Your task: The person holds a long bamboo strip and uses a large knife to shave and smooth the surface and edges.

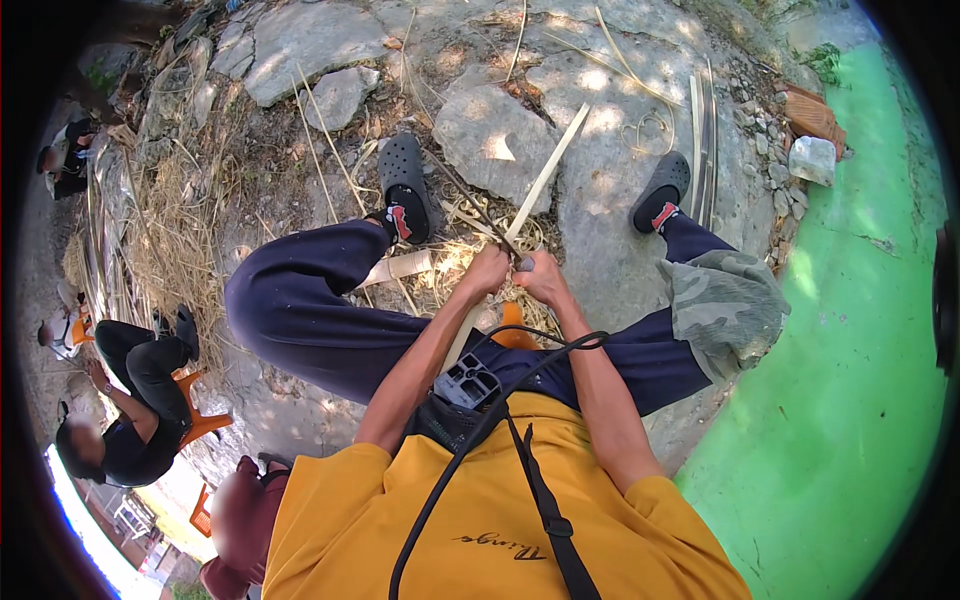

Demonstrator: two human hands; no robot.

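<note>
My left hand (487, 270) is closed around a long pale bamboo strip (551, 168). The strip slants away to the upper right, and its near end passes below my wrist towards my lap. Right beside it, my right hand (543, 280) grips the handle of a knife (472, 203). The thin dark blade points to the upper left and crosses the strip just beyond my fingers. Exactly where blade and strip touch is too small to tell. Pale shavings (458, 252) lie on the ground under my hands.
A cut bamboo piece (400, 267) lies by my left leg. More strips (698, 150) rest on the rocks ahead. A camouflage cloth (722, 315) covers my right knee. Green ground (820, 400) spreads right. People sit at left, one on an orange stool (203, 410). A black cable (470, 440) crosses my lap.
</note>
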